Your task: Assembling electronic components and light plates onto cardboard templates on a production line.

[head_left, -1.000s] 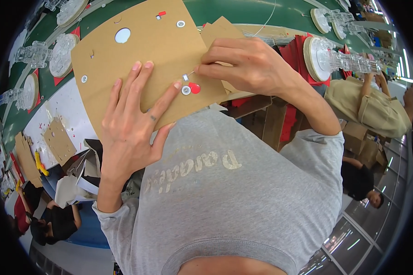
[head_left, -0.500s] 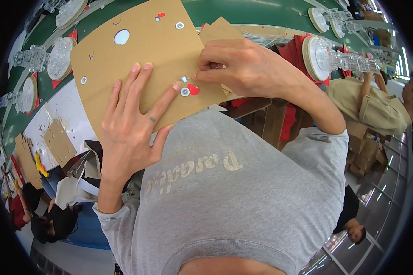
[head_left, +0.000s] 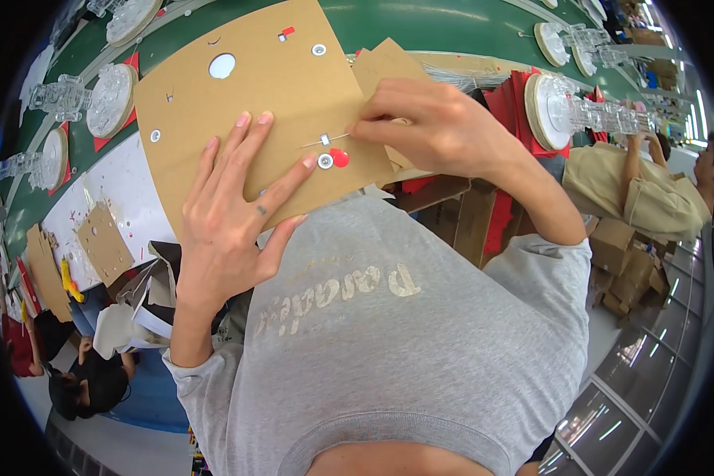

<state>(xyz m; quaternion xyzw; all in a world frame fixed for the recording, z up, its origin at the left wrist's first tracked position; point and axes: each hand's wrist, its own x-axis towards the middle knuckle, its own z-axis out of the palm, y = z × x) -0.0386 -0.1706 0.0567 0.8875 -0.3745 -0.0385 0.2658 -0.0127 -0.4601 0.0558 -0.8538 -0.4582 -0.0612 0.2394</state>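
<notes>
A brown cardboard sheet [head_left: 270,87] lies in front of me, punched with one large round hole, small slots and pale ring-shaped eyelets. My left hand [head_left: 228,214] rests flat on it, fingers spread, the index fingertip beside an eyelet [head_left: 325,161] and a red spot [head_left: 340,158]. Just above these, a thin wire [head_left: 338,137] crosses a small pale slot [head_left: 324,140], its free end pointing left over the cardboard. Pinched at the wire's right end, the thumb and fingers of my right hand [head_left: 420,127] hover at the sheet's right side; the curled fingers are partly hidden.
Clear, ribbed parts on round bases [head_left: 109,99] stand along the green table [head_left: 452,28] at left and right. Behind my right hand lie more cardboard [head_left: 389,63] and a bundle of wires [head_left: 468,77]. Cardboard boxes [head_left: 631,266] sit at far right. Other people work nearby.
The cardboard and my left hand appear slightly further right. My right fingertips have drawn a little away from the slot, and more of the wire shows on both sides of it.
</notes>
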